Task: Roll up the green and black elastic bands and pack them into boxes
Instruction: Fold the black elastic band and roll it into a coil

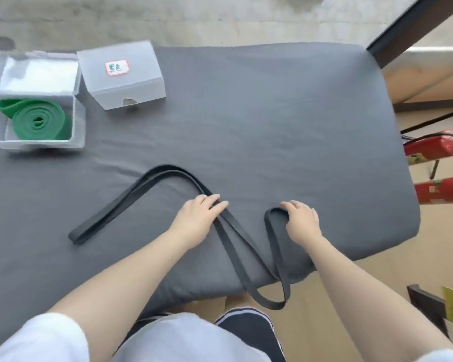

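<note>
The long black flat rubber elastic band (168, 171) lies doubled across the grey cloth-covered table (272, 113), one folded end near the left part of the near edge, an arch toward the middle, then two strands running to the near edge, where a loop hangs over it. Its other end curls into a small loop just beside the near right corner.

In the head view, the band looks soft and floppy yet springy, light, with a grippy rubber face that should hold on the cloth; a started coil will likely want to unwind, so it is best taken at the curled end, pinched flat across its width, with the free length kept under light tension.

The left hand (199, 218) lies with its fingers straight and flat, pressing the two strands to the table just past the arch. The right hand (302, 220) rests on the small end loop, its fingers curved over the top; whether they truly pinch it cannot be told, as the palm hides the underside.

At the far left corner, a clear plastic box (79, 121) stands open with the rolled green elastic band (37, 121) inside. Just beside it stands a lidded translucent plastic box with a red-bordered label (120, 74).
</note>
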A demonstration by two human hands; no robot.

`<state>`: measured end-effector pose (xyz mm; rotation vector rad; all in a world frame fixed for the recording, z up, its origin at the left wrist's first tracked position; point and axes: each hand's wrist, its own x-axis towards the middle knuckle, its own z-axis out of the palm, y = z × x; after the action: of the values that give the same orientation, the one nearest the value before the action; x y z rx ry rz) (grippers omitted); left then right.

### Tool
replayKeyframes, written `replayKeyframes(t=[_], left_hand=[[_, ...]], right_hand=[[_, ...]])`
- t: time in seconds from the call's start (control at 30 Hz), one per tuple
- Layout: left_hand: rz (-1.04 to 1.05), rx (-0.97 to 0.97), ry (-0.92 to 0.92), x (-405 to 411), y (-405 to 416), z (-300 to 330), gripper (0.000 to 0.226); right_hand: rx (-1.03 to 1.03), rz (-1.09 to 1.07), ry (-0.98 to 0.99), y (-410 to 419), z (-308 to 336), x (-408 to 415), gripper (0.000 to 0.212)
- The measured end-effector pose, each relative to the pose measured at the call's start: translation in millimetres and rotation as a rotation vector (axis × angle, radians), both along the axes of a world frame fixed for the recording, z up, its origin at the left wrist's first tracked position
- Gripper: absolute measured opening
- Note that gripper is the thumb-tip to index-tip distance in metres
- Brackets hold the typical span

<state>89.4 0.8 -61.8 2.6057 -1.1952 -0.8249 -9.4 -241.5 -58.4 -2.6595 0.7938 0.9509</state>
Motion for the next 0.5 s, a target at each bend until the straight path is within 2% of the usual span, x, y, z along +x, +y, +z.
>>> replayKeyframes(t=[0.13, 0.23, 0.33, 0.43, 0.5], left_hand=[[-0.393, 0.230, -0.105, -23, -38, -22, 0.069], [-0.462, 0.233, -0.250, -30, -46, -37, 0.059], [-0.508, 0.202, -0.343, -31, -53, -45, 0.036], [-0.438, 0.290, -0.177, -20, -78, -25, 0.025], [-0.233, 0.332, -0.057, -10, -95, -15, 0.018]], right_hand=[[0.035, 0.089, 0.059, -25, -19, -18, 0.038], [0.057, 0.105, -0.002, -35, -27, -13, 0.023], [0.151, -0.165, -0.159, -56, -20, 2, 0.013], [0.332, -0.529, -0.419, -96, -6, 24, 0.005], [0.414, -0.687, -0.569, -125, 7, 43, 0.008]])
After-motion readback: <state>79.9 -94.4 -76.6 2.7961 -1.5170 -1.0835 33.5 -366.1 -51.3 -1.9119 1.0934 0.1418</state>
